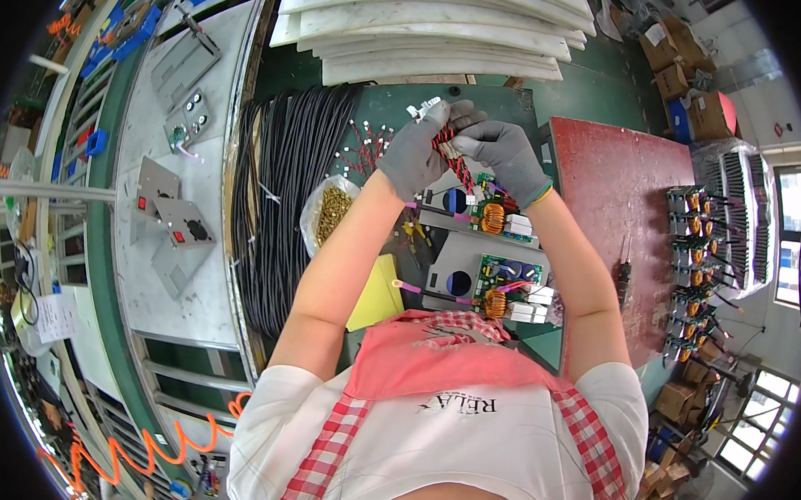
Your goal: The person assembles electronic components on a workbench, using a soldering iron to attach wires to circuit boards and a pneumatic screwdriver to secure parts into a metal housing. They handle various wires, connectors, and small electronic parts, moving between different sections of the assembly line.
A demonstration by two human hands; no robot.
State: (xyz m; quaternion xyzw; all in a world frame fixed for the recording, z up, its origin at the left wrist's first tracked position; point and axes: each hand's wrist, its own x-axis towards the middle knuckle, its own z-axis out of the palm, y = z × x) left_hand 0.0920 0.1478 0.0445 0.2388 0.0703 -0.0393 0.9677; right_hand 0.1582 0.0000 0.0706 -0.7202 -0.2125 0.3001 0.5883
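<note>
Both my hands wear grey gloves and are raised over the far end of the bench. My left hand (416,148) is closed round a bundle of twisted red-and-black wires (458,168), with white connectors (423,108) sticking out past its fingertips. The fingers of my right hand (507,156) pinch the same bundle from the other side. Below the hands lie two grey metal plates with green circuit boards (511,271), copper coils and white blocks. More red-and-black wires (362,148) with white plugs are spread left of my left hand.
A bag of small brass parts (332,213) sits beside a thick coil of black cables (281,218). Yellow sheets (374,294) and pliers (414,237) lie nearer me. White slabs (437,28) are stacked beyond. On the right, a red board (622,197) borders several assembled circuit boards (690,263).
</note>
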